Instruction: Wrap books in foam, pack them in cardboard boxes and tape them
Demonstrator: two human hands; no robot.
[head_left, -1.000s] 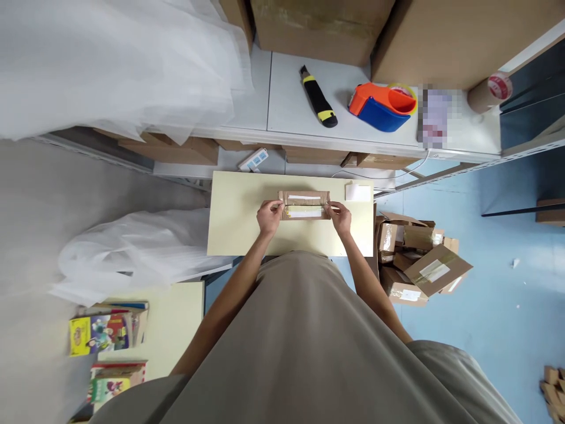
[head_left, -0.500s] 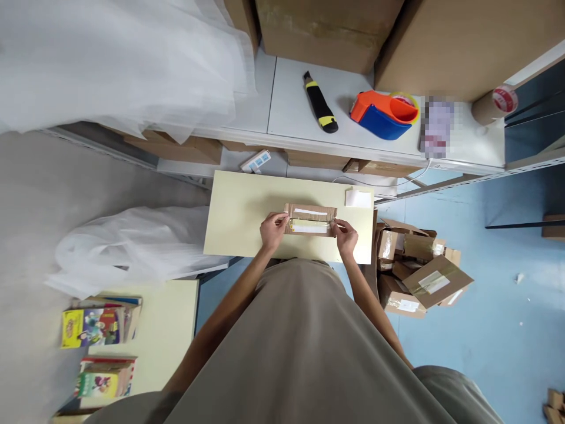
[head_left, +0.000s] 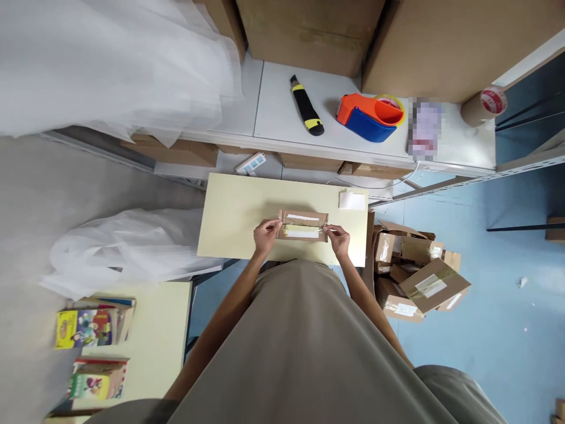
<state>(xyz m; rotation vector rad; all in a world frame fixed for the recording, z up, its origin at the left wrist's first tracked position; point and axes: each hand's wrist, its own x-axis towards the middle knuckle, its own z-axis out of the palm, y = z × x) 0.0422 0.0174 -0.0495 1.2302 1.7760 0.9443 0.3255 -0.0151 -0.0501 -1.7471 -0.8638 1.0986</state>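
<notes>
A small, flat cardboard box lies on the pale yellow table in front of me, with white strips on its top and a dark seam running lengthwise. Along that seam shows a thin yellowish strip. At the box's left end my left hand is closed, thumb and fingertips pinching the edge by the seam. My right hand pinches the opposite end in the same way. Whether the fingertips also grip a piece of tape is too small to tell.
Behind the table, a shelf carries a utility knife, an orange and blue tape dispenser and a tape roll. Flattened and used cartons are heaped at right. White foam wrap and books are at left.
The whole view has shifted slightly, so shelf items appear further left. Both hands stay at the ends of the cardboard box, with little visible change in their grip.
</notes>
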